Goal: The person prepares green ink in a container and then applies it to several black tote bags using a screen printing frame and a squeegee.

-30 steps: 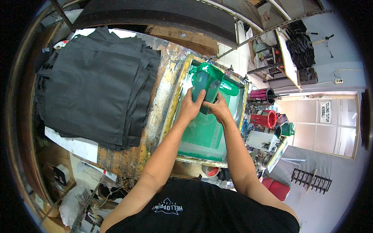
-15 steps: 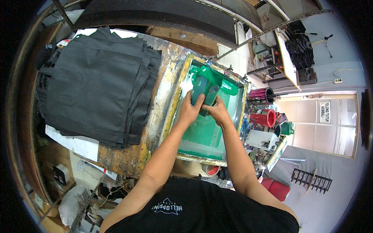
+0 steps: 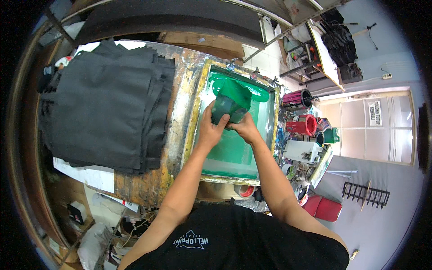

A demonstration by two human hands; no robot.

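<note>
Both my hands are closed round a dark green ink container (image 3: 231, 104), held tilted over a screen-printing frame (image 3: 194, 118). My left hand (image 3: 211, 129) grips its left side with the thumb across the near face. My right hand (image 3: 244, 129) holds it from the lower right, its fingers partly hidden beneath. Wet green coats the inside of the container's wide mouth, which faces the far side. Thick green ink (image 3: 257, 93) lies pooled on the mesh along the frame's far end. Nearer me, the mesh (image 3: 229, 157) has a green tint.
A tall stack of black fabric pieces (image 3: 105, 108) lies left of the frame on the paint-stained table (image 3: 148, 185). To the right stand a red ink pot (image 3: 305, 125), a pink-streaked pot (image 3: 297, 99) and a white container (image 3: 300, 151). A tape roll (image 3: 245, 191) sits by the near edge.
The container has turned in my hands, and its green-coated inside shows more openly. Earlier, ink hung over its far edge toward the mesh. The whole view has shifted slightly.
</note>
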